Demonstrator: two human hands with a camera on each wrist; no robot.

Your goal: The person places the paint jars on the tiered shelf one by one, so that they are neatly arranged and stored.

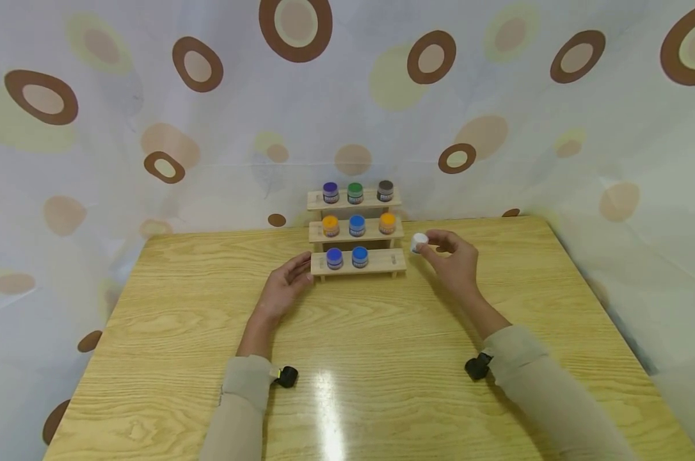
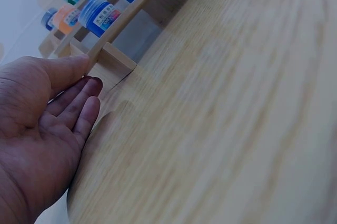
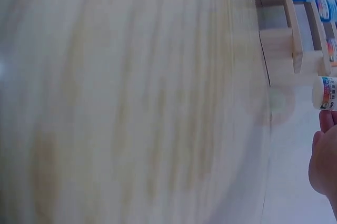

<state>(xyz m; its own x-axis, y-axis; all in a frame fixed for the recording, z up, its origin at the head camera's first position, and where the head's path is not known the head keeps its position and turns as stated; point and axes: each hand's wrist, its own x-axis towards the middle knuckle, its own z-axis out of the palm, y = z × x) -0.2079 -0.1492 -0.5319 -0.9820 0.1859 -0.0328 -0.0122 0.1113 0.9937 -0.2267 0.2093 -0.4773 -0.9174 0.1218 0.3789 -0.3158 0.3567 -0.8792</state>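
A three-step wooden rack (image 1: 376, 262) stands near the back of the table, holding small paint jars with clear lids. On its bottom step are a violet jar (image 1: 334, 258) and a blue jar (image 1: 359, 257), both left of a bare spot. My left hand (image 1: 285, 285) is at the rack's left end; in the left wrist view its thumb (image 2: 68, 71) touches the bottom step's end, the other fingers loosely bent beside it. To the right of the rack, my right hand (image 1: 454, 259) pinches a white paint jar (image 1: 419, 242) above the table. The right wrist view shows this jar partly cut off.
The middle step carries a blue jar (image 1: 356, 225) between two orange ones. Along the top step are a purple jar (image 1: 330, 193), a green jar (image 1: 355, 193) and a dark jar (image 1: 384, 191). A patterned sheet (image 1: 226, 153) hangs behind the wooden table (image 1: 382, 358).
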